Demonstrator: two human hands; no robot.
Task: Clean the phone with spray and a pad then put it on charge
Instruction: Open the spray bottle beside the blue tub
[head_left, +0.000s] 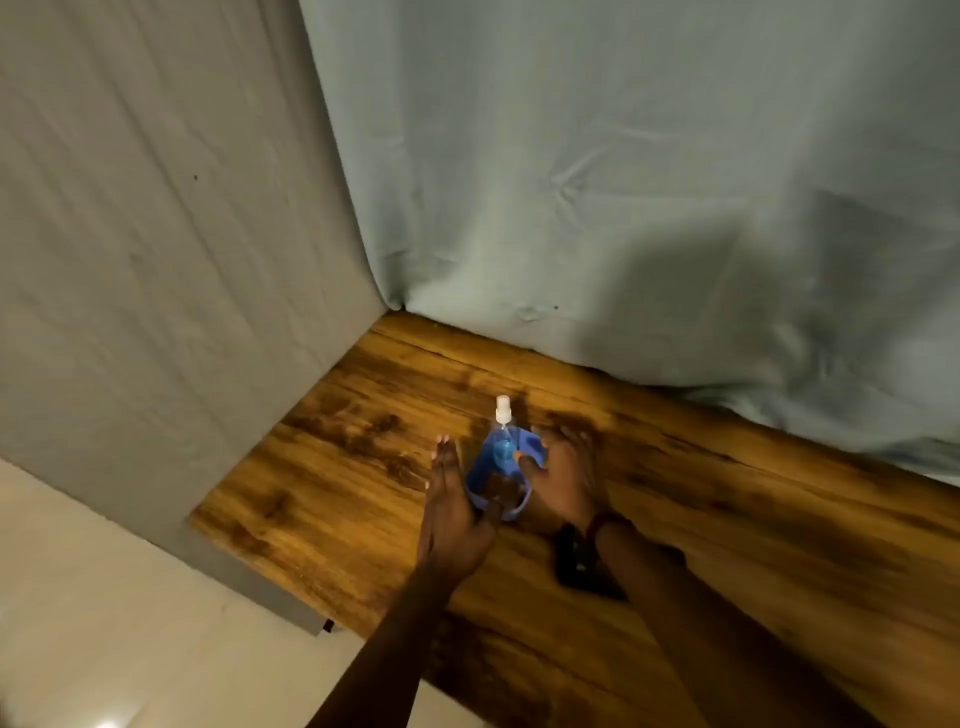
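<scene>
A small spray bottle (503, 436) with a white nozzle and blue liquid stands upright on the wooden table (332, 467). Right in front of it is a blue pad (488, 470), curled up at its near edge. My left hand (454, 514) lies along the pad's left side with straight fingers, its thumb over the near edge. My right hand (563, 478) cups the pad's right side, thumb on the blue surface. A dark phone (569, 558) lies flat on the table, partly hidden under my right wrist.
A grey-blue cloth (623, 208) hangs behind the table and another (156, 260) along its left side, both reaching the tabletop. The table's near-left edge (311, 618) drops to a pale floor (130, 623). Bare wood stretches to the right.
</scene>
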